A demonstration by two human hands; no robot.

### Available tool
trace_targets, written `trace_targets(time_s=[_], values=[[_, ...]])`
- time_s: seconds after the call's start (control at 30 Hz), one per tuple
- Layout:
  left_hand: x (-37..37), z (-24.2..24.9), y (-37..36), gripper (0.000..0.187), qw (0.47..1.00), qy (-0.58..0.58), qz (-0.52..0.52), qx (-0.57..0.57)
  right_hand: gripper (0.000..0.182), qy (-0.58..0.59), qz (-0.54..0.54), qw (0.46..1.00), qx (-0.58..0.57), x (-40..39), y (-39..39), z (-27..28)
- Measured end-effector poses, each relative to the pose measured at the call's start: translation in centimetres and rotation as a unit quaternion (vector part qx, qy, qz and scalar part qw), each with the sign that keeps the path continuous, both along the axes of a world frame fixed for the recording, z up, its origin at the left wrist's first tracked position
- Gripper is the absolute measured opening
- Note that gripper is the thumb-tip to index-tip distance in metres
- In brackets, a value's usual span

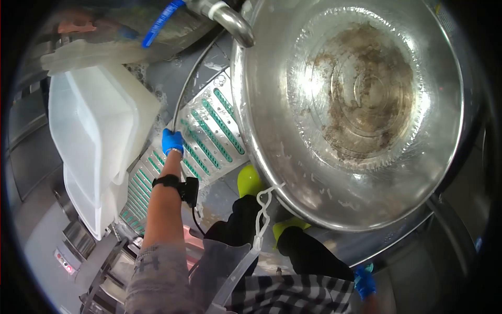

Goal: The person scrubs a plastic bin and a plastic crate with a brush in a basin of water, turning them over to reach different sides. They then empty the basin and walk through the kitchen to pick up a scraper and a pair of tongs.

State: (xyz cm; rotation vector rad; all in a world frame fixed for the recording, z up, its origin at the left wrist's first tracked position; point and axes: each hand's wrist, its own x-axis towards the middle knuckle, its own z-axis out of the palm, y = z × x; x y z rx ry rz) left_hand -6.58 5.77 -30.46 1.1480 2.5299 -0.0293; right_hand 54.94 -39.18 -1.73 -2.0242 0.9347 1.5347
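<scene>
My left hand (pixel 171 141), in a blue glove, is wrapped round a thin grey hose (pixel 183 99) that runs up toward the top of the view. My right hand (pixel 365 282), also blue-gloved, is low at the right beside my dark trouser leg. Its fingers look curled, with a small pale teal bit (pixel 369 268) showing at them; what it is, I cannot make out. In front of me stands a large round steel kettle (pixel 266 131), its shiny inside wet and its bottom stained with brown residue (pixel 361 99).
White plastic tubs (pixel 78 120) stand on the left. Below lies a metal floor grate (pixel 209 115) with green slots. A steel spout (pixel 235 23) and blue lever (pixel 159 23) reach in at the top. My yellow-green boots (pixel 250 181) are close to the kettle.
</scene>
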Motion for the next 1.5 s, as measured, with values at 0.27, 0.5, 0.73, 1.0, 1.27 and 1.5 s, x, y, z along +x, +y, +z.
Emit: trace_targets(time_s=[0.27, 0.5, 0.73, 1.0, 1.27, 1.5], values=[[-1.7, 23.9, -1.3, 0.002, 0.965, -0.112, -0.021, 0.235, 0.010, 0.011, 0.018, 0.999, 0.036, -2.6, 0.8, 9.0], [5.1, 43.0, -4.5, 0.006, 0.917, -0.248, -0.038, 0.309, 0.017, 0.009, 0.076, 0.990, 0.118, -2.8, 1.0, 16.4], [19.5, 52.9, -5.2, 0.012, 0.821, -0.437, 0.087, 0.358, 0.021, 0.036, -0.012, 0.969, 0.242, -0.1, -0.3, 20.7], [35.6, 54.3, -3.2, 0.020, 0.521, -0.752, 0.266, 0.305, 0.021, -0.004, -0.033, 0.971, 0.239, 0.0, -1.3, 24.5], [37.6, 47.9, -7.0, 0.022, 0.849, -0.513, -0.127, 0.005, 0.013, -0.096, -0.025, 0.963, 0.249, -0.2, -0.8, 24.0], [31.1, 54.9, 2.6, 0.016, 0.836, -0.442, -0.224, 0.237, 0.010, -0.168, -0.006, 0.938, 0.304, 0.3, 8.5, 25.1]])
